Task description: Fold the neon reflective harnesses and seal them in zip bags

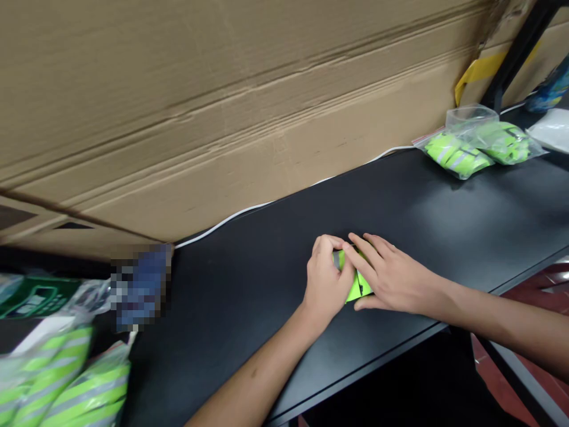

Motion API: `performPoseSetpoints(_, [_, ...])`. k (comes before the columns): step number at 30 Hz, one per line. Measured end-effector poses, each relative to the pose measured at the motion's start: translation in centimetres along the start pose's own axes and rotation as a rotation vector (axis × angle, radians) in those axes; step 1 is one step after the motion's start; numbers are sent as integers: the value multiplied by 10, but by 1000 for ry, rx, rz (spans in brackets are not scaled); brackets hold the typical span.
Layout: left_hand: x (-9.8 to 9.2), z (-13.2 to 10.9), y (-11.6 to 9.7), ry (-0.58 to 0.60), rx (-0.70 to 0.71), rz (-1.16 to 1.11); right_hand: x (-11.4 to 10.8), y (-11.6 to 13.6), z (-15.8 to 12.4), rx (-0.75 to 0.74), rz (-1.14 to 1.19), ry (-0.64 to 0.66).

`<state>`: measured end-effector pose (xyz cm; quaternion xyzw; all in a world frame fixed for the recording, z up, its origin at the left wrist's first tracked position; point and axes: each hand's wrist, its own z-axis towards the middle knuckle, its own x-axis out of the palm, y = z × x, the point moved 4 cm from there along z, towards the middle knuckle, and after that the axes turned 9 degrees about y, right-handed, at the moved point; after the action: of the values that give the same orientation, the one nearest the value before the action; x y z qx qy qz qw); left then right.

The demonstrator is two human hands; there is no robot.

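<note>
A small folded neon yellow-green reflective vest [354, 290] lies on the black table, mostly covered by my hands. Its fabric shows a grey band and a dark edge or strap. My left hand [328, 274] is curled around its left side, fingers bent and thumb on top. My right hand [389, 274] rests on the right side with its fingers stretched out and spread, pressing on the fabric. The fingertips of both hands meet near the far edge of the vest.
Clear bags of neon items [460, 157] lie at the back right, near a white package [553, 129]. More bagged neon items [84, 388] sit at the left, beside a blurred blue object [144, 287]. A cardboard wall [267, 136] and white cable [231, 218] line the table's back.
</note>
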<state>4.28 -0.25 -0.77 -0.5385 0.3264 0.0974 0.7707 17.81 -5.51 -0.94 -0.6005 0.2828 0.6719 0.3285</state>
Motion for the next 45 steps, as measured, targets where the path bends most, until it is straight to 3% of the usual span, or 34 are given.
performPoseSetpoints(10, [14, 7, 15, -149, -240, -393, -7, -10, 24, -60, -21, 46])
performPoseSetpoints(16, [12, 9, 21, -214, -240, -761, -9, -9, 25, -113, -49, 60])
performPoseSetpoints(19, [3, 16, 21, -131, -211, -710, -9, -10, 25, -110, -47, 64])
performPoseSetpoints(21, [-4, 29, 15, -62, -197, -539, -9, -10, 24, -112, -49, 62])
performPoseSetpoints(24, [-5, 68, -18, 22, -94, -163, -9, -13, 18, -104, -33, 64])
performPoseSetpoints(26, [12, 104, -56, 159, 79, -13, -10, -19, 9, -57, -18, 53])
performPoseSetpoints(29, [65, 153, -124, 398, 522, 206, -11, -37, -13, 53, -67, 16])
performPoseSetpoints(31, [104, 181, -157, 392, 719, 406, -10, -52, -33, 143, -143, -18])
performPoseSetpoints(34, [150, 213, -182, 311, 780, 537, -7, -71, -65, 239, -250, -79])
performPoseSetpoints(37, [171, 229, -180, 327, 769, 577, -3, -84, -92, 284, -284, -114])
performPoseSetpoints(39, [166, 230, -167, 371, 771, 594, -2, -90, -102, 294, -276, -133])
performPoseSetpoints(41, [144, 222, -146, 411, 785, 597, -2, -93, -107, 289, -273, -152])
performPoseSetpoints(43, [107, 200, -118, 463, 821, 568, -2, -95, -107, 266, -273, -164])
performPoseSetpoints(45, [57, 164, -87, 499, 810, 423, -2, -96, -106, 224, -262, -168])
